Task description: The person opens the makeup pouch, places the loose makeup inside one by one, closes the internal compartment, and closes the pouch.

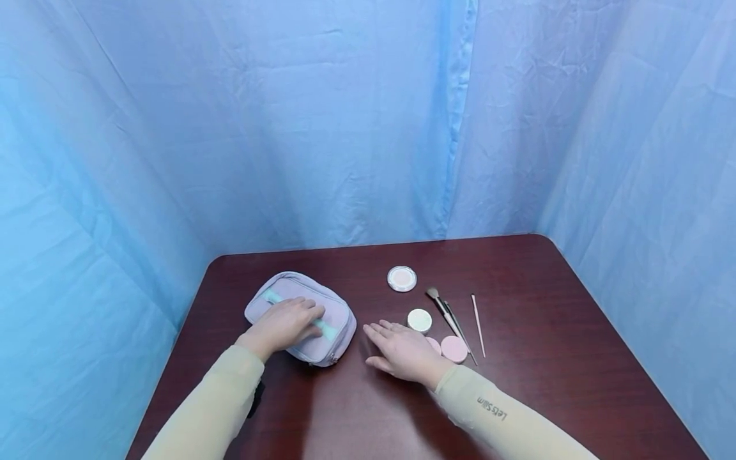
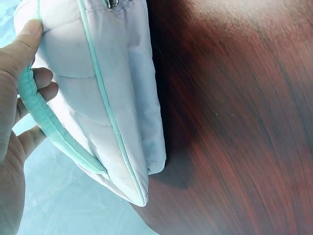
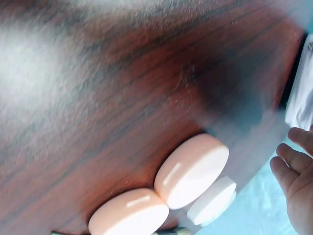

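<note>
A lavender cosmetic bag (image 1: 342,311) with mint trim lies at the left of the table. My left hand (image 1: 287,322) holds its mint handle (image 2: 57,132), with fingers hooked under the strap and the thumb against the bag's edge in the left wrist view. To the right of the bag, my right hand (image 1: 405,353) hovers or rests near the tabletop, fingers straight and holding nothing. Close beside it are a white-lidded round jar (image 1: 419,321) and two round pink containers, one (image 1: 454,349) in full view and the other (image 1: 434,345) partly hidden by the hand.
Farther back lies a round compact (image 1: 402,278) with a clear rim. A fluffy makeup brush (image 1: 447,314) and a thin dark stick (image 1: 458,326) lie right of the jar, then a slim pink brush (image 1: 479,326). Blue curtains (image 1: 287,128) surround the dark red-brown table (image 1: 552,319).
</note>
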`<state>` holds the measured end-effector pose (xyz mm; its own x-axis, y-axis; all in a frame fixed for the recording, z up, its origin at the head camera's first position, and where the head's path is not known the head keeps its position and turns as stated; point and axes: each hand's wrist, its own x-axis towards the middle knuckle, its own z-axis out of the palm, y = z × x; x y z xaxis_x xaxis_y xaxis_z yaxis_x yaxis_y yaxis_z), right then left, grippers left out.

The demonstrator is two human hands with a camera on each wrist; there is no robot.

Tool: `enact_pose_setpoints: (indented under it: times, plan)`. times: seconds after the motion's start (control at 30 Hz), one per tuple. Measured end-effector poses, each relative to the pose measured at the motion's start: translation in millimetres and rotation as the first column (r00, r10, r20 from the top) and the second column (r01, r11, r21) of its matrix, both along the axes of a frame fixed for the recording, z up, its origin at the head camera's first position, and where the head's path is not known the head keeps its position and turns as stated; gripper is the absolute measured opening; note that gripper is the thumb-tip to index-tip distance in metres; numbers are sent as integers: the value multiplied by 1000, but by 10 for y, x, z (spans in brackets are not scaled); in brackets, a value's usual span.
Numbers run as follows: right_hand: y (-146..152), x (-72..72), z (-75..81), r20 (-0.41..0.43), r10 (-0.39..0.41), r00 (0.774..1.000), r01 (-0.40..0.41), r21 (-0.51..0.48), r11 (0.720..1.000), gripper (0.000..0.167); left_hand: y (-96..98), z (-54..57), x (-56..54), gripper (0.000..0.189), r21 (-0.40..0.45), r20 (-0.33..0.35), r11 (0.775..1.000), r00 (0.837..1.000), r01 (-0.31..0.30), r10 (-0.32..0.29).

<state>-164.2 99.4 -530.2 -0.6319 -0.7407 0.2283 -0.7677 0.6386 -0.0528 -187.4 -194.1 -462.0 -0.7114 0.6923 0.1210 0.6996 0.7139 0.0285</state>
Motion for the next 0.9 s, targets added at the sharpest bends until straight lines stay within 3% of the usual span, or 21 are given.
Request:
enact_pose_setpoints:
  times: [0.3,0.6,0.77,0.9]
  plan:
    - [-88,44,-76,-28,12,1000,-14,-51,999,61,125,45,-29,29,8,50,996,995,-85,85]
    - [-184,91,-47,-58,-21,998,16,-90,996,48,213,68,-60,29,10,114,983,977,-185,183]
    - [-226,102,-51,-88,-61,994,52,-100,994,36,253,94,-66,32,15,141,979,969,-205,201]
    - [-258,90,-71,-42,-98,994,91,-147,985,29,276,103,-71,33,28,152,979,969,-201,195]
